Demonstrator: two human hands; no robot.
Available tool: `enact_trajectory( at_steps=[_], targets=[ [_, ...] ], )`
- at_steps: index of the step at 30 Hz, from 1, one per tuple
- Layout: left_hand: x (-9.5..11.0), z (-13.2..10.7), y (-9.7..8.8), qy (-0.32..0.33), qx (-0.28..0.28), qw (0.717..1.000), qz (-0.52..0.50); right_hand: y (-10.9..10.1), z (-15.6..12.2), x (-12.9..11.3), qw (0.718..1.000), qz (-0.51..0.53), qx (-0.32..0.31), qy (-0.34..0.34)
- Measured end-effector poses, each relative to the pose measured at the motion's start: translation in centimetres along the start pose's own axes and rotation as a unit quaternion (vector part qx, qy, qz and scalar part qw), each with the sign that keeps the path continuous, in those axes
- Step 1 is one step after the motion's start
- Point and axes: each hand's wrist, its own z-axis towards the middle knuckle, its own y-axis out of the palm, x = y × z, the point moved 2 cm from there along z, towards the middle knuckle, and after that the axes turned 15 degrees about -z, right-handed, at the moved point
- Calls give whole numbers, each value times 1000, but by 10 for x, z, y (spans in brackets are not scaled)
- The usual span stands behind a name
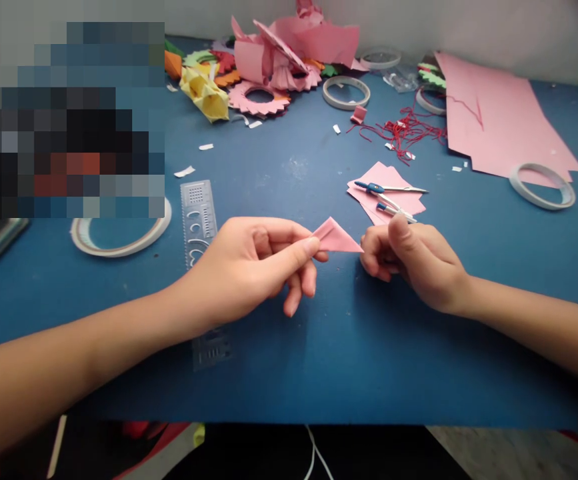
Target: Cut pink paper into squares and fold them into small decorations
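Note:
My left hand [273, 260] pinches a small folded pink paper triangle [337, 239] between thumb and fingers, above the blue table. The triangle's pointed end reaches the curled fingers of my right hand [419, 260]; whether they touch cannot be told. That hand's thumb is raised and nothing shows in its grip. Just behind it lies a small stack of pink paper pieces [389, 175] with a compass [376, 189] on top. Partly hidden under my left forearm is a clear plastic stencil ruler [199, 200].
Folded pink paper crafts [293, 60] and a yellow paper piece [203, 93] are heaped at the back. Tape rolls [346, 93] lie around, beside tangled red string [403, 133]. A large pink sheet [499, 113] rests at back right. Blurred blocks cover the upper left.

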Motion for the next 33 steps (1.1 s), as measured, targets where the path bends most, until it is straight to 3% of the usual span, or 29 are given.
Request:
enact_trajectory(
  at_steps=[6,11,15,19,25,33],
  targets=[
    [-1,2,-2,1,7,1000,8,4,2,0,1000,4,12,-19],
    [-5,3,-1,-10,15,999,31,4,0,2,992,-98,37,-64],
    [-5,1,1,-11,5,999,53,0,0,-1,990,-117,-3,-77],
    [-8,-1,3,13,-12,995,100,1,0,-4,995,-66,-46,-62],
    [-18,-5,5,92,-74,972,203,8,-1,-6,979,-141,-44,-139],
    [-15,-7,7,158,-111,941,277,8,-4,-5,981,-107,-69,-144]
  ],
)
